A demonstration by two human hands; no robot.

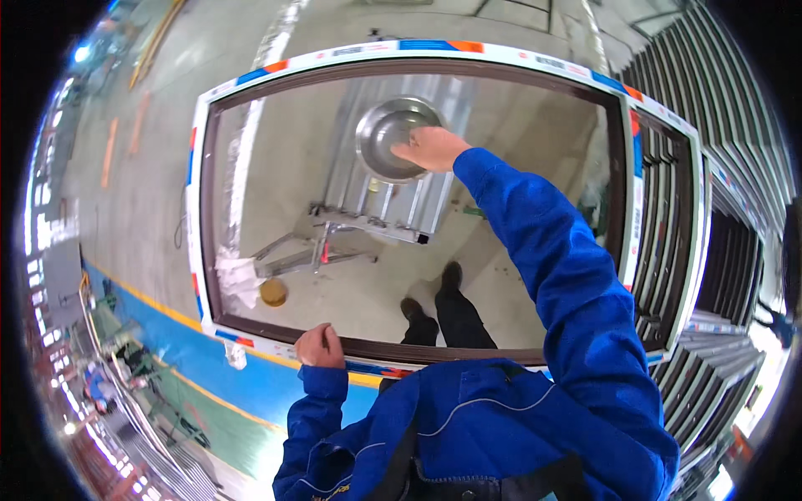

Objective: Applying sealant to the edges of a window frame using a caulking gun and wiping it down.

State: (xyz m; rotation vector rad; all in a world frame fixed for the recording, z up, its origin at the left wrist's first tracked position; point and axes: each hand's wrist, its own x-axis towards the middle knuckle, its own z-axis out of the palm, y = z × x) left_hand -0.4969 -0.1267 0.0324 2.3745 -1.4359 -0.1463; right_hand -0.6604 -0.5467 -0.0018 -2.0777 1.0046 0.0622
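While the window frame (200, 209) is seen lying flat in front of the person, with clear glass (284, 192) filling it, two contact points are noted. The left hand (320, 346) is closed over the near rail of the frame, left of the body, fingers curled around the dark inner edge. The right hand (430, 149) is stretched far across the pane, flat and mostly open, palm down on the glass near the far rail; nothing is gripped by it.

The frame's long axis is read as running left to right, its white outer border wrapped in protective film with blue and orange patches. The near rail is thus held by the left hand, while the far middle of the pane is reached only by the right arm at nearly full extension.

Through the glass a round metal bowl (393, 138) is seen on a ribbed metal stand (368, 200) below, directly under the right hand but separated from it by the pane. A flat round yellowish object (272, 292) lies on the concrete floor (125, 209) toward the near left corner. Stacked dark frames (735, 242) are stored at right.
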